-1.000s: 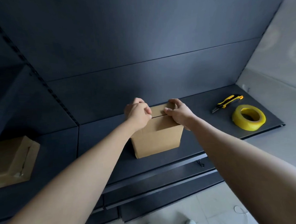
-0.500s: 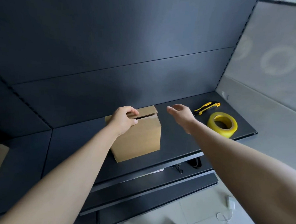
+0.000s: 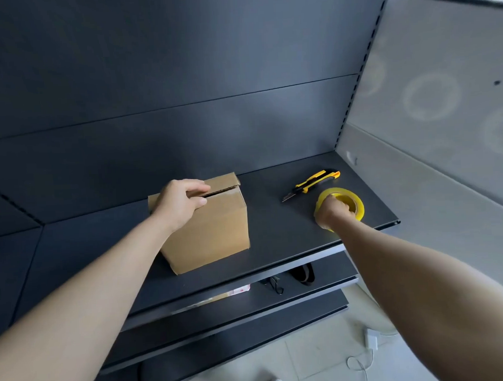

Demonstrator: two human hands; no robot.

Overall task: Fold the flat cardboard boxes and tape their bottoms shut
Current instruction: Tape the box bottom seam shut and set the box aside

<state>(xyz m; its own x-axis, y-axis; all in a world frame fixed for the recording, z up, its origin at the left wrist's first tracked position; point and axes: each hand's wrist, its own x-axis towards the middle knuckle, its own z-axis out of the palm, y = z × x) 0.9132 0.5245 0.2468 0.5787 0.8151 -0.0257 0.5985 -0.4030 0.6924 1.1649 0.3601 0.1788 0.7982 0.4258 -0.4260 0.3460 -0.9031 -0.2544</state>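
**Right grip reached the tape roll**

Since half a second earlier, my right grip (image 3: 331, 212) had travelled from mid-air beside the box to the yellow tape roll (image 3: 357, 206). The roll lay near the right front corner of the dark shelf (image 3: 275, 218). The fingers were curled over the roll's near rim, holding it. My left grip (image 3: 181, 202) had stayed on the cardboard box (image 3: 214, 233). Its fingers were hooked over the top flaps at the box's left end and the thumb lay against the front face, so it held the box. The box stood upright at the middle of the shelf, well apart from the roll. Its top flaps were folded down, with a dark slit showing between them. A yellow-and-black utility knife (image 3: 314, 184) lay just behind the roll, towards the back panel, with its blade end pointing towards the box.
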